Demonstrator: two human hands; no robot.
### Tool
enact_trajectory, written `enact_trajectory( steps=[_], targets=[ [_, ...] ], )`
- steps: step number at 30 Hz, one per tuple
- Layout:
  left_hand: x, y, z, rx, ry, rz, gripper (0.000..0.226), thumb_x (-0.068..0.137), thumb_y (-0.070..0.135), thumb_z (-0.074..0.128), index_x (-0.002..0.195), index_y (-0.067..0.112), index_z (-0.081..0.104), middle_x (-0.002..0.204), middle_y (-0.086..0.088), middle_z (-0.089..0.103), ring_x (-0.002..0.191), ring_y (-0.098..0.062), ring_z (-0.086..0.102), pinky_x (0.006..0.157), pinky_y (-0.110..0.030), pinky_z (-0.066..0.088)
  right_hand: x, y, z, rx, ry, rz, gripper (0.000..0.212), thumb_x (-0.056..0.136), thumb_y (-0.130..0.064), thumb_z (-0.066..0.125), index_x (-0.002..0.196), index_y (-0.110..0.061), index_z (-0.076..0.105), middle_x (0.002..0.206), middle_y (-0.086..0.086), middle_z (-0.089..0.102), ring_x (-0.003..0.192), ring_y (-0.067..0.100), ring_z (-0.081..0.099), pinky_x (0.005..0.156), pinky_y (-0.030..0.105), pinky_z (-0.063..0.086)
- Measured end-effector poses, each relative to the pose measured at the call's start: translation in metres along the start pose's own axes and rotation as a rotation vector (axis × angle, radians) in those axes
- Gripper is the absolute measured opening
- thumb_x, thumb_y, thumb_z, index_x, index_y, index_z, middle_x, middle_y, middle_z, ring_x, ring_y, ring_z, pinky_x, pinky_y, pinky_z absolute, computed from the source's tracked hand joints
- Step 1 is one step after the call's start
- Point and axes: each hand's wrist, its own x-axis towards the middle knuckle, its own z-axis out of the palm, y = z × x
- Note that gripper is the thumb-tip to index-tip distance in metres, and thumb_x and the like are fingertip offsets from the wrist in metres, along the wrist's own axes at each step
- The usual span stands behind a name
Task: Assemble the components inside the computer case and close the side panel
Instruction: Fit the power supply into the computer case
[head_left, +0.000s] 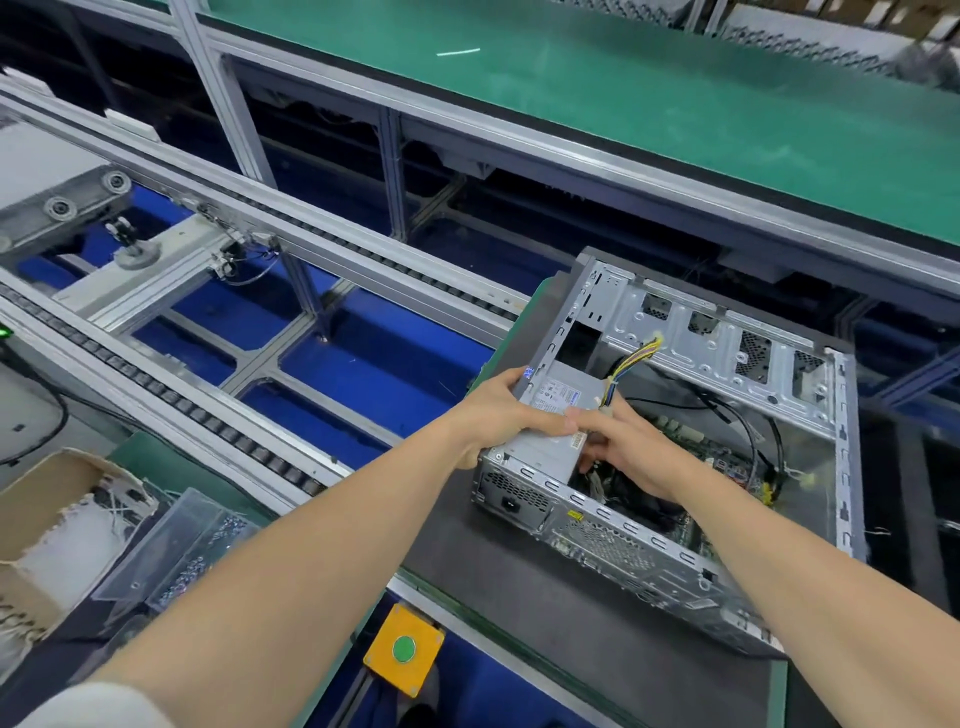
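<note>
An open silver computer case (727, 338) lies on a dark pallet (498, 561), its side panel off. A grey power supply (558, 397) sits in the case's near left corner, with a bundle of yellow and black wires (631, 366) rising from it. My left hand (493, 410) grips the power supply across its left side and top. My right hand (623, 447) holds its right edge, fingers reaching down into the case beside it. The motherboard (696, 441) shows inside, with black cables over it.
A roller conveyor (197, 410) runs diagonally on the left. A green-topped shelf (675, 104) spans the back. A cardboard box (47, 525) and a clear tray of screws (192, 556) sit at the lower left. A yellow box with a green button (404, 649) is below the pallet.
</note>
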Motion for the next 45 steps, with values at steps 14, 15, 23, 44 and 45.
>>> enact_trajectory(
  steps=[14, 15, 23, 44, 45],
  targets=[
    [0.002, -0.002, -0.011, -0.091, -0.179, -0.117, 0.097, 0.075, 0.008, 0.091, 0.146, 0.041, 0.033, 0.110, 0.005, 0.078, 0.099, -0.023, 0.077, 0.074, -0.034, 0.063, -0.006, -0.004, 0.008, -0.046, 0.002, -0.031, 0.069, 0.086, -0.056, 0.078, 0.142, -0.032, 0.045, 0.122, -0.002, 0.077, 0.110, 0.034, 0.073, 0.092, 0.054, 0.060],
    [0.002, -0.002, -0.011, -0.077, -0.183, -0.103, 0.089, 0.075, 0.008, 0.090, 0.138, 0.042, 0.037, 0.104, 0.011, 0.079, 0.096, -0.019, 0.077, 0.071, -0.032, 0.063, -0.007, -0.006, 0.008, -0.056, -0.017, -0.046, 0.072, 0.083, -0.060, 0.080, 0.142, -0.034, 0.047, 0.123, -0.002, 0.077, 0.110, 0.035, 0.072, 0.093, 0.056, 0.059],
    [0.004, -0.003, -0.006, -0.064, -0.097, -0.014, 0.069, 0.069, 0.016, 0.096, 0.128, 0.029, 0.063, 0.112, -0.004, 0.078, 0.098, -0.029, 0.077, 0.075, -0.040, 0.063, -0.002, -0.009, 0.003, -0.103, 0.004, -0.154, 0.047, 0.093, -0.048, 0.078, 0.132, -0.029, 0.059, 0.120, 0.000, 0.077, 0.096, 0.026, 0.077, 0.060, 0.037, 0.057],
    [0.007, 0.023, 0.018, 1.235, 0.294, 0.670, 0.079, 0.081, 0.076, 0.049, 0.147, 0.034, 0.042, 0.152, 0.002, 0.033, 0.151, -0.024, 0.025, 0.123, -0.053, 0.019, 0.009, 0.003, -0.024, 0.194, 0.520, -0.097, 0.021, 0.107, -0.028, 0.063, 0.115, -0.008, 0.066, 0.115, 0.015, 0.073, 0.082, 0.034, 0.079, 0.083, 0.048, 0.064],
    [0.012, 0.029, 0.023, 1.404, 0.259, 0.681, 0.083, 0.081, 0.081, 0.038, 0.144, 0.028, 0.049, 0.149, 0.001, 0.040, 0.154, -0.023, 0.019, 0.125, -0.053, 0.009, 0.006, 0.006, -0.026, 0.218, 0.516, -0.088, 0.013, 0.106, -0.023, 0.065, 0.113, -0.012, 0.063, 0.116, 0.015, 0.071, 0.084, 0.034, 0.080, 0.085, 0.047, 0.064]
  ],
)
